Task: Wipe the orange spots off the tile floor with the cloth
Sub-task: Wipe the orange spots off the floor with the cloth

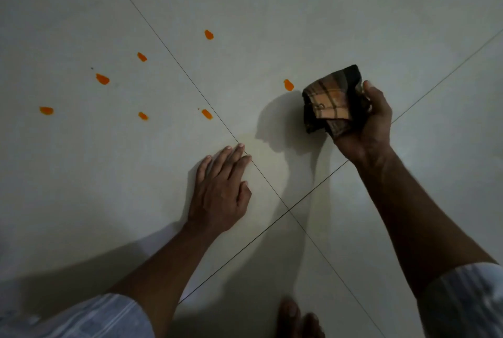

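Several orange spots mark the pale tile floor (81, 160); the nearest spot (288, 84) lies just left of the cloth, another spot (207, 114) sits by the tile joint, and others such as one spot (102, 79) spread to the left. My right hand (370, 122) grips a folded dark brown checked cloth (330, 102), held a little above the floor, its shadow falling to the left. My left hand (220, 188) rests flat on the floor with straight fingers, below the spots.
Dark grout lines cross near the middle at a joint (289, 209). Toes of a bare foot (296, 318) show at the bottom edge. Pale striped sleeves cover both upper arms.
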